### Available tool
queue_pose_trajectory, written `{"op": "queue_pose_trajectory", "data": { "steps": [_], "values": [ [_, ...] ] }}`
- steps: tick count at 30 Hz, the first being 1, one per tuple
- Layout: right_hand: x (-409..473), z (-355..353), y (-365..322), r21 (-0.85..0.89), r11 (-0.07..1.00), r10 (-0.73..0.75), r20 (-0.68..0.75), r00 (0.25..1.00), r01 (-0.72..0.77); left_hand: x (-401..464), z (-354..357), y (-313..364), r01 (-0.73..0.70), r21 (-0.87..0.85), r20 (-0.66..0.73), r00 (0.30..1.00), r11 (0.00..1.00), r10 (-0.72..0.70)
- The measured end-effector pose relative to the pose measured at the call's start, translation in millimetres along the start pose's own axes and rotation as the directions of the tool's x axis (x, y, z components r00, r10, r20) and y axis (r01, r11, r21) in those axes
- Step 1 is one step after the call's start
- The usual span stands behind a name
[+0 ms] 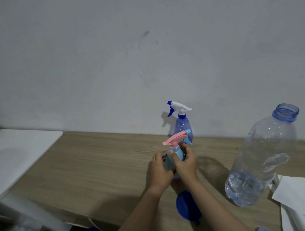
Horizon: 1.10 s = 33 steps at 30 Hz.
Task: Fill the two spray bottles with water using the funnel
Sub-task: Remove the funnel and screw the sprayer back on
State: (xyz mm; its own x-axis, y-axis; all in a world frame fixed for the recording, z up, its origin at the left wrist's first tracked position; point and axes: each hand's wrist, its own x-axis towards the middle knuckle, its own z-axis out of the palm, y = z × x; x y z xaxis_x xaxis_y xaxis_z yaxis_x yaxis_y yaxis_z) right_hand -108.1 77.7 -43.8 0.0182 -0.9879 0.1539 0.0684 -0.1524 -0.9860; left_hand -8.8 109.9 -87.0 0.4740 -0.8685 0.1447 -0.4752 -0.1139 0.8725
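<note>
Centrally, both hands clamp teal spray bottle (172, 160), upright on wooden table (101, 165). Left hand (160, 168) wraps bottle body; right hand (185, 161) curls round neck, just under pink trigger head (174, 138). Beyond grip: blue spray bottle (181, 126), upright near wall. Nearer than grip: blue funnel (186, 205) lying on table. Right of grip: large clear water bottle (261, 158), uncapped, water low.

Wall (108, 55): pale grey, scuffed, runs behind the table.
Table (97, 163): light wood grain, against the wall.
Left: white board (16, 155) beside the table.
</note>
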Motion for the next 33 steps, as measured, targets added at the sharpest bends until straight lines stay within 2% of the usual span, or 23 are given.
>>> {"op": "queue_pose_trajectory", "data": {
  "steps": [3, 10, 14, 17, 25, 30, 33],
  "values": [
    [1, -1, 4, -0.043, 0.999, -0.025, 0.002, 1.000, 0.025, -1, 0, 0, 0.003, -0.009, -0.002, 1.000, 1.000, -0.003],
    [-2, 2, -2, 0.049, 0.998, 0.045, -0.068, 0.997, -0.041, -2, 0, 0, 0.014, -0.015, 0.006, 1.000, 1.000, -0.014],
    [-7, 1, 0, -0.049, 0.998, -0.048, -0.014, 0.999, 0.047, -1, -1, 0, 0.041, -0.042, 0.020, 0.999, 0.998, -0.040],
    [-5, 2, 2, -0.075, 0.996, -0.050, -0.031, 0.998, 0.048, 0, 0, -1, 0.038, -0.042, 0.011, 0.999, 0.998, -0.038],
    [-6, 10, 4, 0.055, 0.998, -0.001, -0.132, 0.991, 0.008, 1, 2, -4, 0.030, -0.019, 0.004, 1.000, 0.999, -0.030],
    [-10, 8, 2, -0.069, 0.994, -0.087, -0.013, 0.996, 0.085, -1, 1, -3, 0.012, -0.029, -0.006, 1.000, 1.000, -0.012],
    [-7, 5, 1, -0.101, 0.992, -0.074, -0.021, 0.997, 0.071, -2, 1, 0, 0.019, -0.074, 0.007, 1.000, 0.997, -0.018]
  ]
}}
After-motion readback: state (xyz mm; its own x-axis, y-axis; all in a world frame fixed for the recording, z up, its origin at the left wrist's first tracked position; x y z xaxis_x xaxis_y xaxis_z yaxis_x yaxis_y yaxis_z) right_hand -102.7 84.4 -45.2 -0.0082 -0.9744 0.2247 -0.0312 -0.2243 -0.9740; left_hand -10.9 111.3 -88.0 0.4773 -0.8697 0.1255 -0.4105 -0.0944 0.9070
